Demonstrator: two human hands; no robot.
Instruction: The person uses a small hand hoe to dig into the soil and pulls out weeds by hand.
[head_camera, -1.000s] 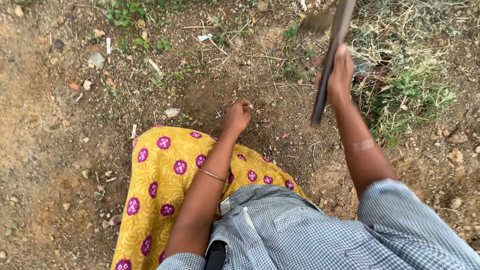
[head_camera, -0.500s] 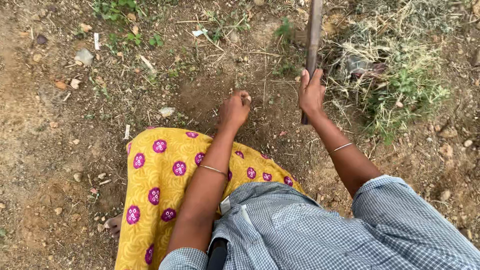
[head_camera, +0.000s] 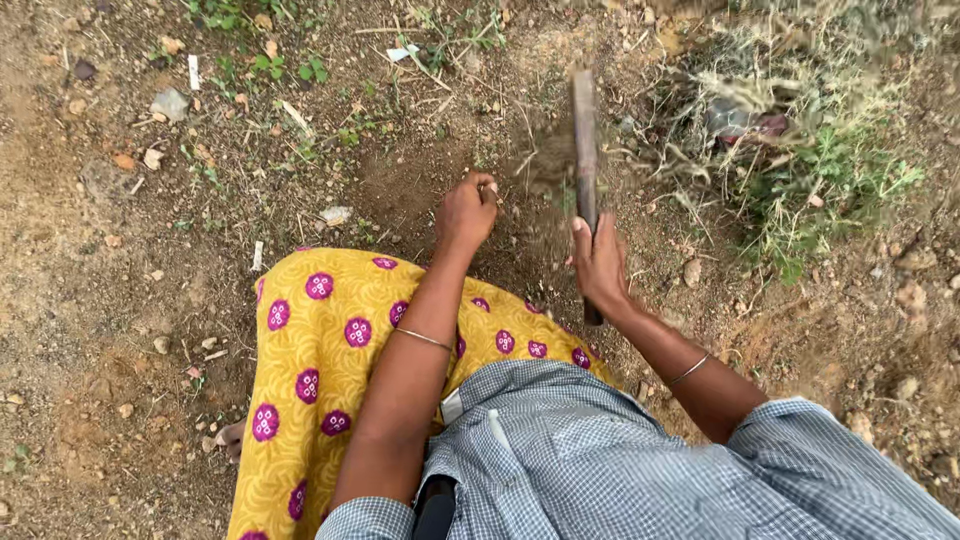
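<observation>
My right hand has a closed grip on the handle of a digging tool. The tool is a long, dark, narrow shaft, worn-looking wood or metal, can't tell which. It runs from just below my fist up to the soil, nearly upright in the head view. Its lower end pokes out under my hand; the top end is blurred, with a smear of loose dirt beside it, so the blade shape is unclear. The tool sits over a patch of darker dug soil, between my two hands.

My left hand is fisted, fingers curled shut, down at the dug soil. Whether it pinches anything I can't tell. A thin bangle sits on each wrist.

My yellow skirt with purple dots covers the knee below. A dry grass clump lies right of the tool.
</observation>
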